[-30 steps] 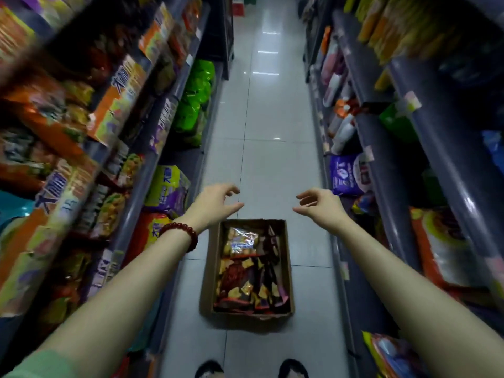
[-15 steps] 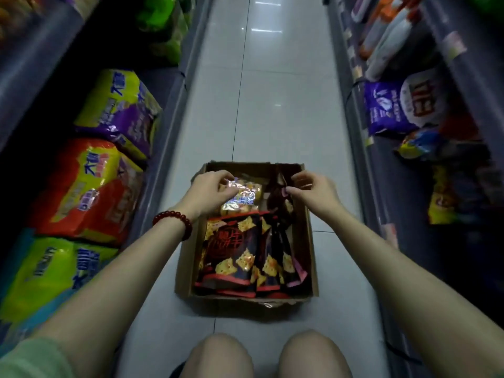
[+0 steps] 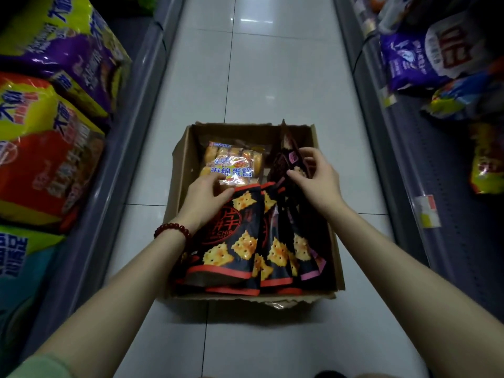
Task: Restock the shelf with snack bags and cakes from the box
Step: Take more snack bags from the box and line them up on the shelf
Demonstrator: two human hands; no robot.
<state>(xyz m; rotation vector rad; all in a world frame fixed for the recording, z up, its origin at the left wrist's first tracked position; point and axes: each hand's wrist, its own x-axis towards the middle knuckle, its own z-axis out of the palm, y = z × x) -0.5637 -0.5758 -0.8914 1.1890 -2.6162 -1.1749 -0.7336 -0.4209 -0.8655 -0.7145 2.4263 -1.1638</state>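
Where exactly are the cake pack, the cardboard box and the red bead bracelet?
cake pack (image 3: 231,162): head view, on its printed front.
cardboard box (image 3: 182,170): head view, on its left wall.
red bead bracelet (image 3: 172,230): head view, beads on the left wrist.

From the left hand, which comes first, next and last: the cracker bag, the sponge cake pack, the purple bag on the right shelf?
1. Cracker bag: under the left hand, front of the box, touching.
2. Sponge cake pack: just beyond the fingertips, back left of the box; nearly as close.
3. Purple bag: right shelf, across the aisle, clearly farthest.
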